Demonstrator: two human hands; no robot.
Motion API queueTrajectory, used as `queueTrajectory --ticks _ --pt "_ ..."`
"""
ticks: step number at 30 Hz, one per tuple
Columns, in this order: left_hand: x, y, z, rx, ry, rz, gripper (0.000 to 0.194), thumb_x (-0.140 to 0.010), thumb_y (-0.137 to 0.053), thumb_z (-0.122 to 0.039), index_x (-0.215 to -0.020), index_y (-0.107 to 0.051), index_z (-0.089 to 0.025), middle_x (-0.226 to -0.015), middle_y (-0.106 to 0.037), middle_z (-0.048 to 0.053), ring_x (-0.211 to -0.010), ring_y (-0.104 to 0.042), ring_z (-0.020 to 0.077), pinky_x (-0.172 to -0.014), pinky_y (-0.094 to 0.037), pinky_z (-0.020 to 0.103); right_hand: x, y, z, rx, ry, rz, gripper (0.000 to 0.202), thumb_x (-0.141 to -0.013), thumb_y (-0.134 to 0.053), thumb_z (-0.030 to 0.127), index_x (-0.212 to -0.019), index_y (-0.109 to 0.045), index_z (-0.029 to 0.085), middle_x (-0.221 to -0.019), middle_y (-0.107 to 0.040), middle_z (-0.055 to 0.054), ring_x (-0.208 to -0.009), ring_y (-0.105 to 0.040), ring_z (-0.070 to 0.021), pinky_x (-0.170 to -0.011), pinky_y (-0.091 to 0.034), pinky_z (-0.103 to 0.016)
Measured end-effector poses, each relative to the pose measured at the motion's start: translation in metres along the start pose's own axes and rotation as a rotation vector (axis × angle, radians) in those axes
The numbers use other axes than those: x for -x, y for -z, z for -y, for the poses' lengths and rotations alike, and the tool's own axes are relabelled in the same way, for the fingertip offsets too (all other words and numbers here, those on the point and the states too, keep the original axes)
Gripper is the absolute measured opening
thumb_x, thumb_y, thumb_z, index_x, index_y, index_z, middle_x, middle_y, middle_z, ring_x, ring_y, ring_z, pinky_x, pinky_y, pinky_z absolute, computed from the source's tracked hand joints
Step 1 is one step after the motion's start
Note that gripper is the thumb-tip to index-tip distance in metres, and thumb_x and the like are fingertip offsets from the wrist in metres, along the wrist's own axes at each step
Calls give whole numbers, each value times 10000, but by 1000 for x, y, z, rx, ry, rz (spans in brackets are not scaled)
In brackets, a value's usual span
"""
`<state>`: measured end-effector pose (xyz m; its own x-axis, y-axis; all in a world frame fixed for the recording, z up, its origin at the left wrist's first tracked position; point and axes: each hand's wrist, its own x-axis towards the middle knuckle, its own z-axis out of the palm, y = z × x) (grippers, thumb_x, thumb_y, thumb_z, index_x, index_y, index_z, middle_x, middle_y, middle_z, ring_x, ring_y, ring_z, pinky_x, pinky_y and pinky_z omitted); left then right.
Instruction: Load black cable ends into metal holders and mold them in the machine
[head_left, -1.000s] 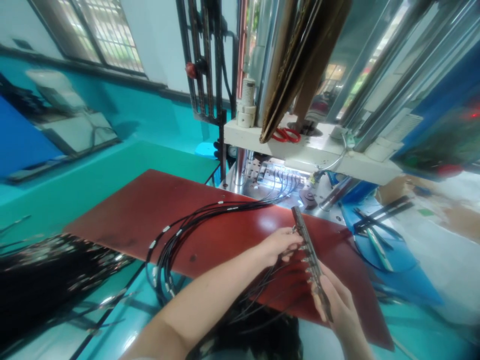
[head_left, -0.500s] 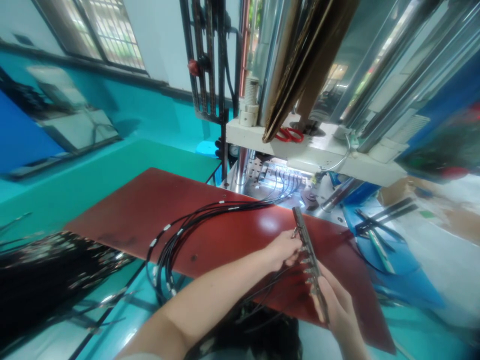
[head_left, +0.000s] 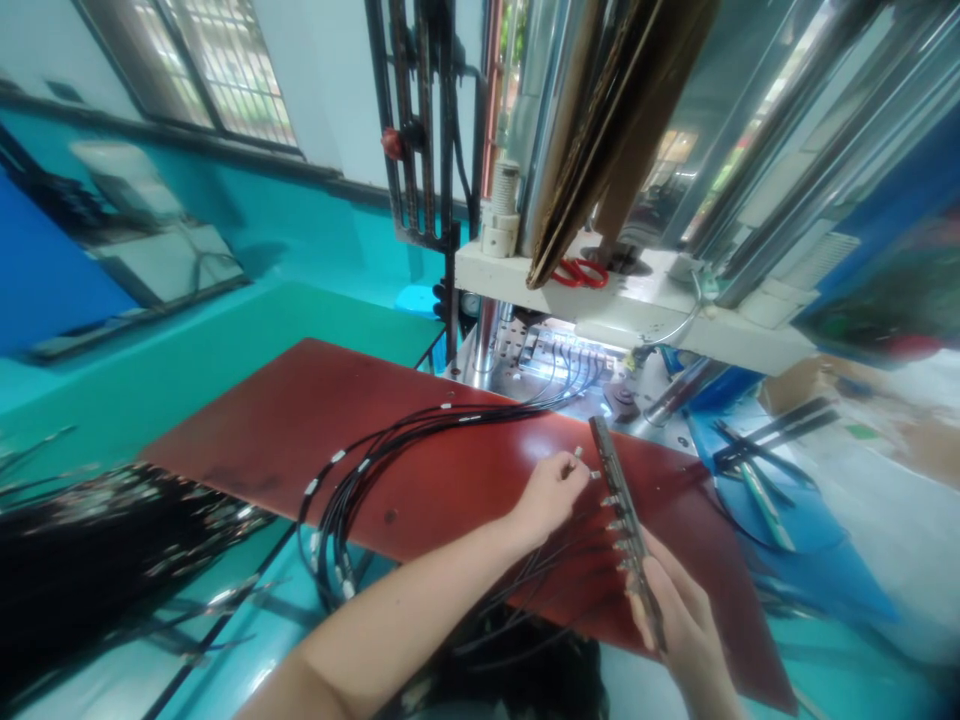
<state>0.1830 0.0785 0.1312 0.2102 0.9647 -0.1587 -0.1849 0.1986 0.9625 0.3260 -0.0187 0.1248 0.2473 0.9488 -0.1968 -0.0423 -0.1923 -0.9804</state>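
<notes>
My right hand (head_left: pixel 679 600) grips the lower end of a long narrow metal bar (head_left: pixel 619 505), held tilted above a reddish-brown board (head_left: pixel 255 425). Several small metal cable ends stick out along the bar's left side, with thin black cables (head_left: pixel 532 570) trailing down from them. Just left of the bar's upper part, my left hand (head_left: pixel 551 492) has its fingers pinched round a cable end (head_left: pixel 578 453), whose small metal tip shows past the fingertips. The left fingers stand apart from the bar. The cable inside that hand is mostly hidden.
A bundle of black cables (head_left: pixel 397 432) with white tags crosses the board into a press (head_left: pixel 637 310). Red-handled scissors (head_left: pixel 581 273) lie on its plate. Dark cables (head_left: pixel 112 560) are piled at left. Tools (head_left: pixel 765 500) lie on a blue sheet at right.
My left hand has moved a little left, away from the bar, and a small metal tip now shows at its fingers. My right hand still holds the bar in nearly the same place.
</notes>
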Motion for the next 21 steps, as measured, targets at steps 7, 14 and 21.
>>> queueTrajectory --ticks 7,14,21 --pt "2 -5 -3 -23 22 12 233 -722 -524 -352 -623 -387 -192 -437 -346 -94 -358 -269 42 -371 -183 187 0 0 -1 -30 -28 4 622 -700 -633 503 -1197 -512 149 -519 -536 20 -354 -365 -38 -316 -280 -133" --pt "1 -5 1 -193 -87 -35 239 -724 -508 -311 -570 -386 -176 -457 -353 -78 -450 -314 59 -468 -255 200 -1 0 0 129 56 45 593 -739 -580 514 -1214 -534 162 -429 -448 50 -355 -395 -83 -406 -423 -208" --pt "-4 0 4 -268 -186 6 231 -767 -458 -316 -593 -403 -176 -524 -407 -57 -519 -376 83 -523 -297 213 -4 1 2 296 106 98 610 -762 -510 562 -1243 -521 187 -428 -500 20 -367 -450 -128 -362 -404 -227"
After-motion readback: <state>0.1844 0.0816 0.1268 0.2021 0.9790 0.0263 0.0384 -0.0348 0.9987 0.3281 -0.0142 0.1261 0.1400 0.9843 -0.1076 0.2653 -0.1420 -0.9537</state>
